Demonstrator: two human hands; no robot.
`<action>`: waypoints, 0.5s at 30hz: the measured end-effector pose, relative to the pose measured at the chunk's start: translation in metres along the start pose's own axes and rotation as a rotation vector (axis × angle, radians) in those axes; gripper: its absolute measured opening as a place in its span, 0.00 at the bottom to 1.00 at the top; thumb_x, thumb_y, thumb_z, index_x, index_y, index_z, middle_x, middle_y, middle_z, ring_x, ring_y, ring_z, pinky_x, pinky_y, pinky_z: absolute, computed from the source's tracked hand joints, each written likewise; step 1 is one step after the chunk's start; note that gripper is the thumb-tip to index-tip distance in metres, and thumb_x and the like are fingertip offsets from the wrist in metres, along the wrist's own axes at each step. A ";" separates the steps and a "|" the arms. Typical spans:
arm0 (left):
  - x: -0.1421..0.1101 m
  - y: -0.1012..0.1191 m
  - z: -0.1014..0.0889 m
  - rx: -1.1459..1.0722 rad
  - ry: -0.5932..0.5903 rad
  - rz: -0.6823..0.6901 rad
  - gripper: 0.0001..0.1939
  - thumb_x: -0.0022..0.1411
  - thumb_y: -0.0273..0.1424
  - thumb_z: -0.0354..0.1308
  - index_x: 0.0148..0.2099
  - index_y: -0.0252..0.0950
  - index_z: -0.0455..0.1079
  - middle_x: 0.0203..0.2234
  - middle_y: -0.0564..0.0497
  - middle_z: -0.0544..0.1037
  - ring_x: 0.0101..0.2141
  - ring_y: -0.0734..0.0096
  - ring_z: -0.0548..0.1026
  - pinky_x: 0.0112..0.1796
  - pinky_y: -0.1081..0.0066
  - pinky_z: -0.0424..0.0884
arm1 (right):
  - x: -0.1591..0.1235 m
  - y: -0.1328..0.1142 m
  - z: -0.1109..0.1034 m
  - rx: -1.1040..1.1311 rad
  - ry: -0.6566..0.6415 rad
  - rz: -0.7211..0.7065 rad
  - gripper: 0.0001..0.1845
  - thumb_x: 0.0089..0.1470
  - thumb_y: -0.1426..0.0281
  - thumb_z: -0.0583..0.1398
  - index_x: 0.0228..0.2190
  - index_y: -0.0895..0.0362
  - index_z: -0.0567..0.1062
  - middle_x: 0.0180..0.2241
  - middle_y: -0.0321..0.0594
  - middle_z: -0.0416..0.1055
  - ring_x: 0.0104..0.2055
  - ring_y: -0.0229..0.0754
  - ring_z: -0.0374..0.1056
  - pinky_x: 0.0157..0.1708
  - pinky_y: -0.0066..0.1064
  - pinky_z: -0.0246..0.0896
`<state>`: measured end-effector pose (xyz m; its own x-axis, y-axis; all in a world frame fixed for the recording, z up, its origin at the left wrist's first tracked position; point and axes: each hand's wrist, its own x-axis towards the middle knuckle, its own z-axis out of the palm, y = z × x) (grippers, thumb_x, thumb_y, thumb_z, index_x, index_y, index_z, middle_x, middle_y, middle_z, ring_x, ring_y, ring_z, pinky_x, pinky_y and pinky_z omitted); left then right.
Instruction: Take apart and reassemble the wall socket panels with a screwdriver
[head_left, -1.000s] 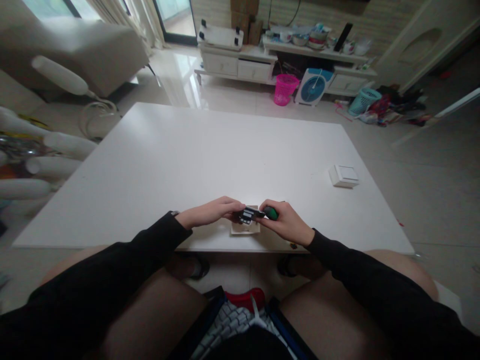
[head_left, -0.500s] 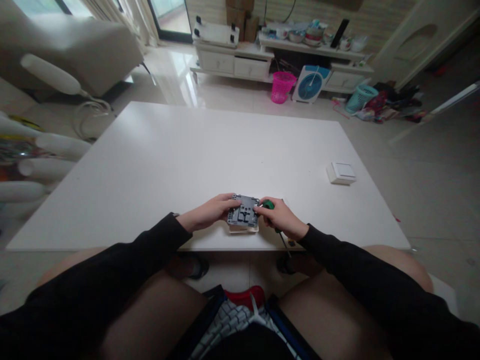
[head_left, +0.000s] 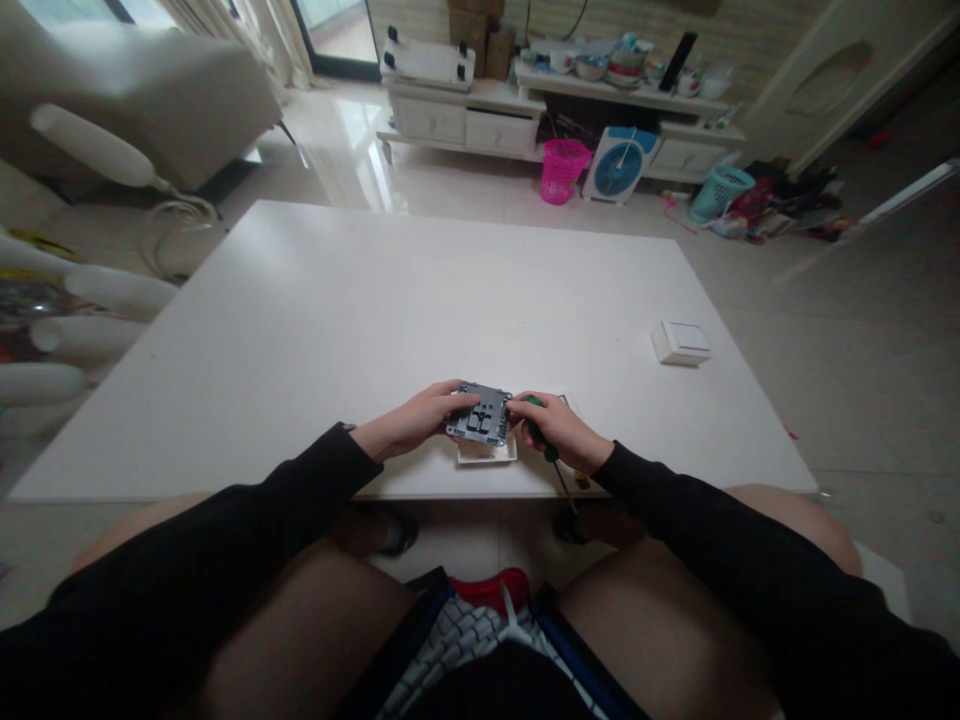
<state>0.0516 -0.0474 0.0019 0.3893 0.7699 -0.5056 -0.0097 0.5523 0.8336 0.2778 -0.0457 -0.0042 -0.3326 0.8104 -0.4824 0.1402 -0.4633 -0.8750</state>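
Note:
My left hand grips the left side of a grey square switch plate, thumb across its face. Black moulded parts show in the middle of the plate. Closed around the green handle of a screwdriver, my right hand has its thumb and forefinger at the plate's right edge. The screwdriver's shaft points down past the table's front edge. Below the plate, on the table, sits an open white box, partly covered. A small dark and yellowish piece lies under my right wrist, its kind unclear.
The white table spreads out ahead, its front edge just before my knees. At its right stands a white box with a switch. Beyond are a pink basket, a blue-white fan and a low cabinet.
Both hands have shifted the grey switch plate slightly left and away from me, turning it a little. More of the white box below now shows. The screwdriver remains in my right hand.

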 end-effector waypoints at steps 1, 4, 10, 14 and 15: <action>0.000 0.000 0.000 0.005 0.003 -0.002 0.17 0.61 0.38 0.65 0.47 0.32 0.71 0.34 0.47 0.78 0.30 0.71 0.73 0.27 0.73 0.68 | 0.001 0.001 0.000 -0.005 -0.001 0.004 0.14 0.53 0.59 0.67 0.32 0.57 0.75 0.27 0.36 0.77 0.17 0.30 0.63 0.11 0.22 0.49; 0.000 0.000 0.000 0.018 0.010 -0.006 0.16 0.61 0.37 0.65 0.46 0.32 0.72 0.33 0.47 0.77 0.29 0.72 0.73 0.25 0.74 0.67 | 0.003 0.003 0.000 -0.016 -0.009 0.012 0.14 0.52 0.59 0.67 0.31 0.57 0.74 0.25 0.35 0.76 0.16 0.30 0.63 0.11 0.21 0.49; 0.001 0.001 0.000 0.020 0.047 -0.013 0.13 0.63 0.35 0.62 0.46 0.32 0.72 0.32 0.47 0.78 0.28 0.71 0.74 0.24 0.74 0.69 | 0.005 0.005 0.002 -0.015 -0.003 0.015 0.12 0.53 0.62 0.67 0.31 0.56 0.73 0.24 0.34 0.76 0.16 0.31 0.63 0.11 0.22 0.49; 0.003 0.001 -0.001 0.021 0.102 0.000 0.10 0.63 0.34 0.62 0.44 0.32 0.72 0.30 0.48 0.76 0.27 0.72 0.73 0.23 0.74 0.69 | 0.004 0.002 0.000 -0.011 0.027 0.005 0.09 0.55 0.64 0.66 0.33 0.56 0.73 0.26 0.36 0.78 0.16 0.31 0.62 0.12 0.21 0.50; 0.003 0.001 -0.001 0.021 0.113 -0.001 0.10 0.63 0.33 0.62 0.43 0.32 0.72 0.30 0.48 0.76 0.27 0.72 0.73 0.23 0.74 0.70 | 0.004 0.001 0.000 -0.012 0.037 -0.001 0.09 0.55 0.64 0.65 0.33 0.55 0.73 0.26 0.36 0.79 0.16 0.31 0.62 0.12 0.21 0.50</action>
<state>0.0516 -0.0441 0.0009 0.2827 0.8013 -0.5272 0.0105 0.5470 0.8371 0.2768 -0.0425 -0.0066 -0.2979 0.8237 -0.4825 0.1508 -0.4585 -0.8758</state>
